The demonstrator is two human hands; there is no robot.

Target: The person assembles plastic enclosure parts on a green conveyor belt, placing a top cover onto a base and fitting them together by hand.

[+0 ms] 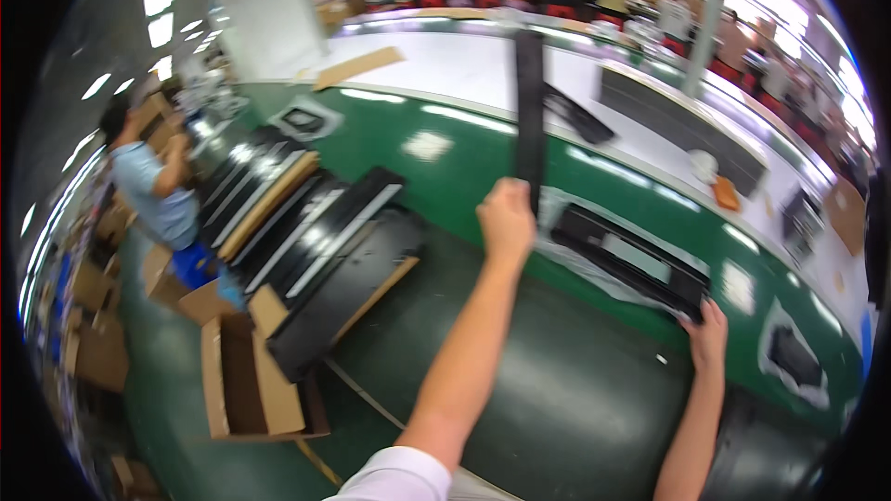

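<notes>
My left hand is closed around the lower end of a long flat black strip, which stands upright above the green bench surface. My right hand pinches the near right corner of a long black panel with a pale grey rectangle in its middle. Beneath that panel lies a clear plastic bag, spread on the bench by its front edge. Behind the upright strip, a shorter black part rests on the white bench area.
To the left, long black panels lie stacked beside an open cardboard box. A co-worker in a light blue shirt stands beyond them. A bagged black part is at the right, an orange item farther back.
</notes>
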